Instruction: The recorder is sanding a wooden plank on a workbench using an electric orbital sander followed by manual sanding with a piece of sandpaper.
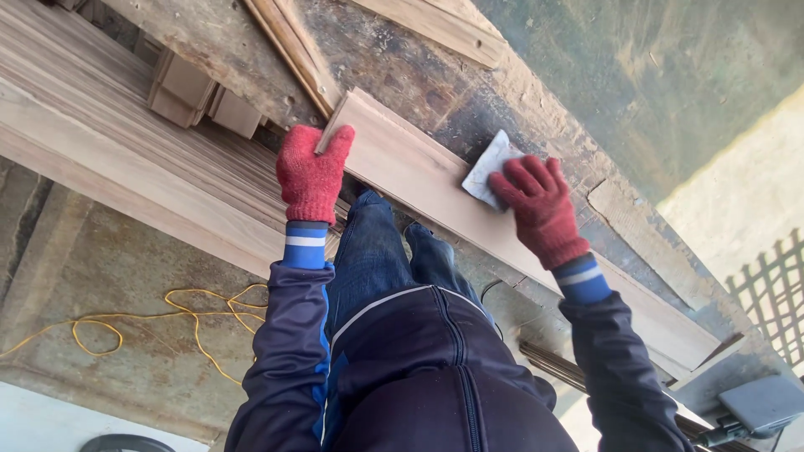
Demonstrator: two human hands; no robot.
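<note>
A long pale wooden plank [419, 180] lies slanted across a dusty workbench [469, 92]. My left hand [311, 172], in a red knit glove, grips the plank's near-left end, thumb over its edge. My right hand [540, 209], also red-gloved, presses a pale grey sheet of sandpaper [488, 167] flat onto the plank's top face, fingers spread over it. My dark blue jacket and jeans fill the lower middle of the view.
A stack of long boards [109, 125] runs along the left, with small wood blocks [197, 92] behind it. A yellow cord [193, 318] lies coiled on the concrete floor. A grey power tool [758, 406] sits at the lower right. More wood strips [435, 25] lie on the bench.
</note>
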